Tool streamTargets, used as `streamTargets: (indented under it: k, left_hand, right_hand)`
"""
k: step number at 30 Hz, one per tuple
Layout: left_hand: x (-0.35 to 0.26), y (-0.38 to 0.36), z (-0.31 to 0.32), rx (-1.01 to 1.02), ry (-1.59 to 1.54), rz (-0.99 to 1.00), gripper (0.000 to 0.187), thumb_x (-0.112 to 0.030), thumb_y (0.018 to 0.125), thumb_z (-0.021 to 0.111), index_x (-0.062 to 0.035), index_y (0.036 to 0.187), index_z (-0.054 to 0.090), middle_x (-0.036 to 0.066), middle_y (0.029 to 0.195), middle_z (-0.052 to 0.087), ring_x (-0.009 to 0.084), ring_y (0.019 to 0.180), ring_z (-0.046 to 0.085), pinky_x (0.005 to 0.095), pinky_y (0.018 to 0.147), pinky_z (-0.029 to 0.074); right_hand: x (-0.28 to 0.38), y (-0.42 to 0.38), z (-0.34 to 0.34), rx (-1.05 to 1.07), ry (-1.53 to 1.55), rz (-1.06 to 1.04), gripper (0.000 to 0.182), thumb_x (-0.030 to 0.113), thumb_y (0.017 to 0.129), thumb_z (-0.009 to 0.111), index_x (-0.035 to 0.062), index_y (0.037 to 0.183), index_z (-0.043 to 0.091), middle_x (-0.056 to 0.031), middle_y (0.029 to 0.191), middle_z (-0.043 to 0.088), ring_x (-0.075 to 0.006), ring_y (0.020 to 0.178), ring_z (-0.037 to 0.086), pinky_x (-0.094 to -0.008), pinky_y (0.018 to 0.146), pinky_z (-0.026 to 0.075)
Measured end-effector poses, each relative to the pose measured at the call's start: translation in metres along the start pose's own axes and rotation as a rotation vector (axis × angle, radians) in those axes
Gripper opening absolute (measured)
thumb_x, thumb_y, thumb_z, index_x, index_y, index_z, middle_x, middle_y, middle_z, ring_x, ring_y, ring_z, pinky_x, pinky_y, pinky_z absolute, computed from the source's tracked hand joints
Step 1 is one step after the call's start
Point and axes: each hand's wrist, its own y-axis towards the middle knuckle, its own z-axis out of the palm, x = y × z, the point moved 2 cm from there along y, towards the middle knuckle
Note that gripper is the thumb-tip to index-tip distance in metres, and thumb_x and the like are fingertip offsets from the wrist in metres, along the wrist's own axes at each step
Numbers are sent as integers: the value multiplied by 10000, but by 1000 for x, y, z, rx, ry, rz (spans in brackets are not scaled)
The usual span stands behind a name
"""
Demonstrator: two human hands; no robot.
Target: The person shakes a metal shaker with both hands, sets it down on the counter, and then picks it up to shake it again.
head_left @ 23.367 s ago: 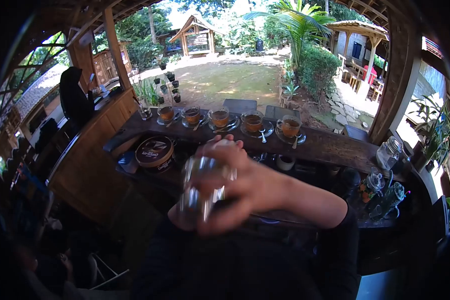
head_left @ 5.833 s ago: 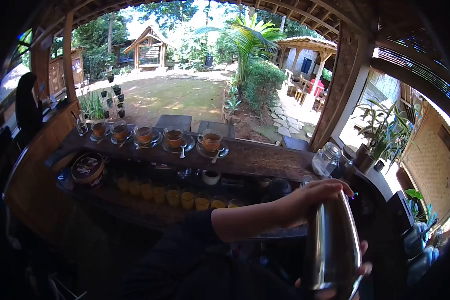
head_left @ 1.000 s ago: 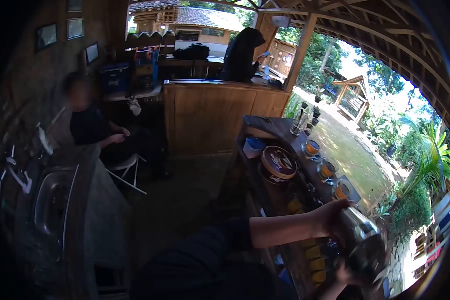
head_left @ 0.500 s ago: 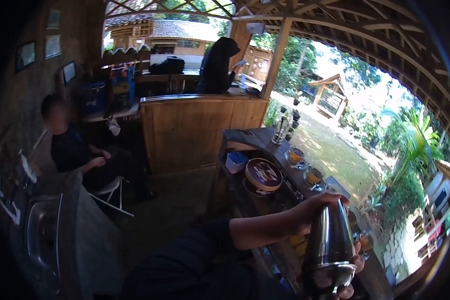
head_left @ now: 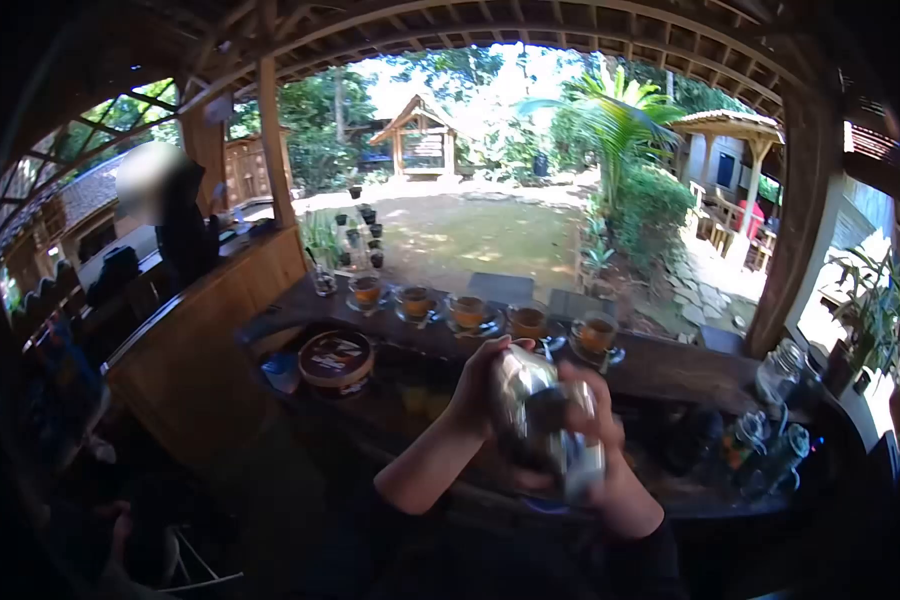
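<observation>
A shiny metal cocktail shaker [head_left: 530, 400] is held up in front of me, tilted and smeared by motion. My left hand [head_left: 482, 385] grips its left side near the far end. Around its right side wraps my right hand [head_left: 598, 425], its fingers blurred. Beyond the shaker, several glass cups of amber drink stand in a row on saucers along the counter; one cup [head_left: 467, 311] is near the middle, another cup [head_left: 596, 332] lies just past my right hand.
The dark wooden counter [head_left: 690, 375] runs across in front of me. On it are a round brown tub [head_left: 336, 362] at left and glass jars [head_left: 776, 455] at right. A person in dark clothes [head_left: 185, 225] stands behind a wooden partition [head_left: 205, 340]; another person's hand [head_left: 120, 525] shows lower left.
My view has swung to the right, bringing the full row of cups and the jars into sight. The shaker has gone from nearly upright to tilted, still between both hands.
</observation>
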Motion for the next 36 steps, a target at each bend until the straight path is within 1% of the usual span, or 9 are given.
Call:
streamTargets:
  k: [1,3,9,13,15,21,27,33,36]
  left_hand:
    - [15,20,-11,21,-144,-122,359,-299,815,458,-22,1029,540,140,977,587,266,918,582,404,830,460]
    - [51,45,-10,-58,-78,-61,379,-320,830,477,0,1024,539,142,984,603,253,876,602,392,776,498]
    - [105,40,112,346,109,-66,369,-364,809,520,-60,1018,514,133,959,532,268,876,576,389,793,471]
    - [178,100,61,115,-224,-416,420,-342,853,452,-34,1138,440,146,1041,559,267,951,580,418,838,475]
    - [205,102,64,-39,-276,-403,441,-343,861,421,-22,1164,411,160,1082,552,275,981,576,432,837,487]
    - [214,89,164,516,2,-221,349,-295,809,546,-29,1032,509,115,935,555,241,883,564,379,804,458]
    - [262,123,114,73,-215,-485,377,-332,826,472,-25,1043,495,126,917,587,238,826,604,385,750,499]
    - [239,95,165,539,20,-208,350,-336,801,513,-42,990,517,110,915,551,235,859,562,370,799,456]
    - [258,116,126,188,-99,-338,360,-336,809,496,-39,1012,513,109,952,572,234,893,567,380,817,449]
  right_hand:
    - [-51,-39,-18,-57,-140,205,727,210,624,767,177,1234,373,-243,1215,355,-415,1083,444,-489,858,397]
    - [-22,-10,-40,-281,-386,-182,882,193,554,824,193,1256,289,-195,1245,332,-385,1090,451,-483,849,418]
    - [103,-82,-87,-180,63,95,477,208,689,713,280,1105,491,-150,1222,383,-388,1147,388,-560,912,360]
    - [88,-75,-148,-219,-875,10,817,303,605,779,121,1246,306,-186,1268,317,-318,1094,422,-404,898,400]
    - [82,-92,-172,-528,-773,167,935,344,570,797,152,1266,203,-190,1273,290,-307,1112,407,-405,894,399]
    - [155,-96,-157,-339,-753,-94,878,332,547,804,143,1229,286,-176,1203,362,-344,1141,391,-456,1014,309]
    - [136,-135,-204,-431,-1201,33,889,226,623,780,86,1292,211,-134,1308,283,-320,1195,326,-443,988,313]
    - [168,-90,-181,-275,-752,6,872,320,628,760,110,1267,205,-187,1298,282,-327,1180,351,-461,957,333]
    - [175,-81,-157,-146,-527,21,839,349,617,762,118,1239,248,-205,1299,279,-331,1170,368,-465,933,352]
